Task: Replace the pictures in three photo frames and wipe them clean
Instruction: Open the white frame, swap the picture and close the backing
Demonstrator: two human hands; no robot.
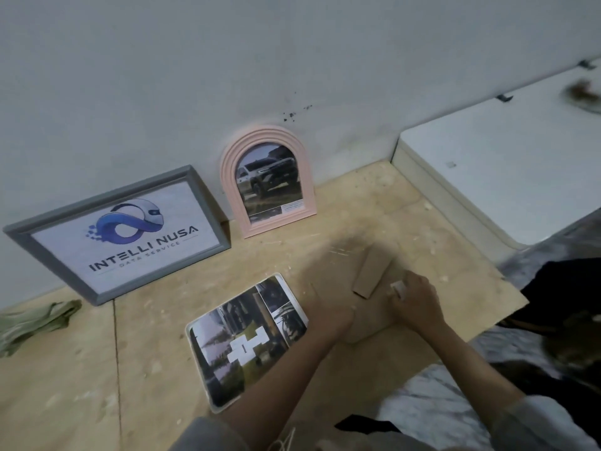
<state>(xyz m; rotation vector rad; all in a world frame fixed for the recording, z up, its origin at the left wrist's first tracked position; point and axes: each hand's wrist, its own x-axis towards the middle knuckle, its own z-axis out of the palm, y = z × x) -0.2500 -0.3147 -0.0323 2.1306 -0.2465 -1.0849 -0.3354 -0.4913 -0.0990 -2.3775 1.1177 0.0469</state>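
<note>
Frames: grey frame (113, 236), rectangular with a flat moulded border, is leaning against the pale wall (292, 60); pink arched frame (268, 180), ribbed, is standing just beside it with a vehicle picture inside.
Print: glossy photo sheet (247, 341) with rounded corners is lying flat on the rough plywood floor (81, 369).
Backing: brown board (372, 275) is lying tilted near the right hand.
Left hand (335, 312): blurred; grip impossible to tell.
Right hand (414, 299): curling around a small white piece (398, 287).
Cloth: crumpled green rag (35, 320) is sitting at far left.
</note>
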